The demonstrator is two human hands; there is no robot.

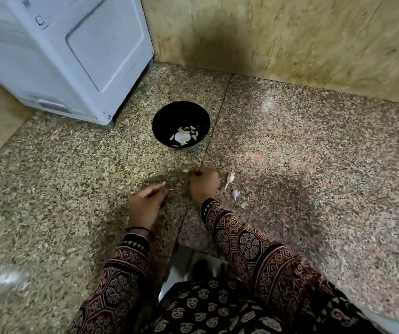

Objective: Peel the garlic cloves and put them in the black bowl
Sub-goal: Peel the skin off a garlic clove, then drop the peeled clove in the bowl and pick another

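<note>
- my right hand (203,184) is knuckles-up on the speckled stone surface (314,153), with the fingers curled under at the front. a pale fleck shows at the fingertips, but i cannot tell whether i am gripping anything.
- my left hand (145,201) is just beside it, lower and to the left, fingers stretched forward and close together. a small pale sliver, perhaps garlic skin, sits at their tips. the blur keeps me from telling whether they pinch it.
- two garlic cloves (229,179) lie on the surface just right of my right hand, not touching it, with a scrap of skin (244,204) near them.
- the black bowl (167,116) stands beyond my hands, well apart from them, with pale garlic pieces (183,138) in its bottom.
- a white appliance (61,56) stands at the far left against the wall (290,32).
- patterned sleeves (241,239) cover both my forearms.
</note>
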